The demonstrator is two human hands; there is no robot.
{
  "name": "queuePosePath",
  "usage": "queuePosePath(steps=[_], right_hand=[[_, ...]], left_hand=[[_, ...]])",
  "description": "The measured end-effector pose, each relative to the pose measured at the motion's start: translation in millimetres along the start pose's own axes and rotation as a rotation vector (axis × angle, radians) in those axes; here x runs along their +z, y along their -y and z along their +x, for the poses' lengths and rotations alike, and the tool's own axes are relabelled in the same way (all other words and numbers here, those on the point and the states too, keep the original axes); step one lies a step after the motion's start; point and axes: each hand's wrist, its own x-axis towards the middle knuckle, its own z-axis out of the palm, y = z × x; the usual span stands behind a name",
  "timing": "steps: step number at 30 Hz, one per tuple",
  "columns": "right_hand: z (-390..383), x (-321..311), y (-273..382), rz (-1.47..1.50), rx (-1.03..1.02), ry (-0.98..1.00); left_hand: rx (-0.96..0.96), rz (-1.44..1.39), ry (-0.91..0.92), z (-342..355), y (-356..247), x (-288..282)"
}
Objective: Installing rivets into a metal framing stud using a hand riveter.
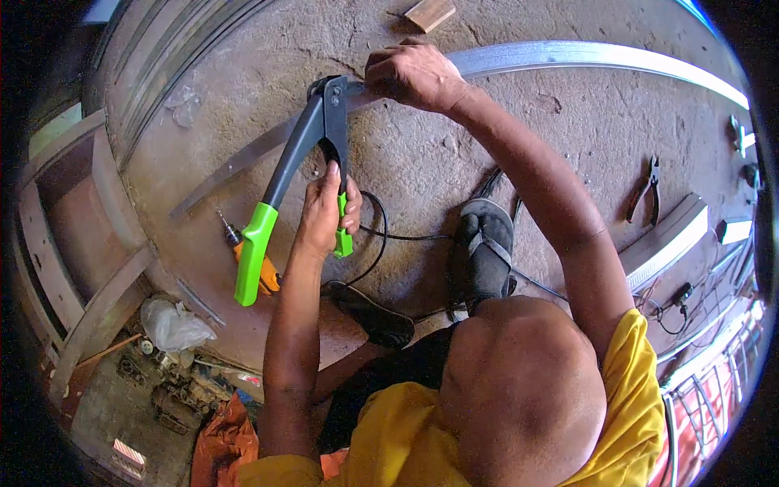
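A hand riveter [296, 154] with long black arms and bright green grips stands open, its arms spread. My left hand [329, 213] is closed around its right green grip, while the left grip hangs free. At the riveter's head, my right hand [412, 75] is curled into a fist over a long silvery metal profile [560, 54]. The riveter's nose ends against that hand, and what the fingers grip is hidden. The profile runs from the lower left, under the riveter and my right hand, out to the far right.
An orange-and-black drill [270, 277] lies behind my left forearm, near a black cable [414, 237]. Pliers [648, 191] lie on the concrete floor at right, beside another metal piece [669, 239]. A wood block [430, 14] sits at the top. Metal frames [49, 235] stand at left near a plastic bag [174, 325].
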Motion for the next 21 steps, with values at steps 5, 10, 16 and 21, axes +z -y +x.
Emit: queuePosePath(steps=[5,10,16,21], right_hand=[[1.4,-3.2,3.6,0.02,-0.018,0.025],[-0.1,-2.7,1.9,-0.005,0.0,0.015],[-1.5,-3.2,10.1,0.024,-0.006,-0.073],[1.2,-4.0,2.7,0.118,0.006,-0.038]], left_hand=[[0.001,0.046,-0.013,-0.2,-4.9,-0.8],[0.011,0.119,-0.012,1.1,-10.9,1.8],[-0.013,0.054,-0.015,-1.4,-10.1,-1.3],[-0.04,-0.032,-0.011,-1.1,-3.7,-4.9]])
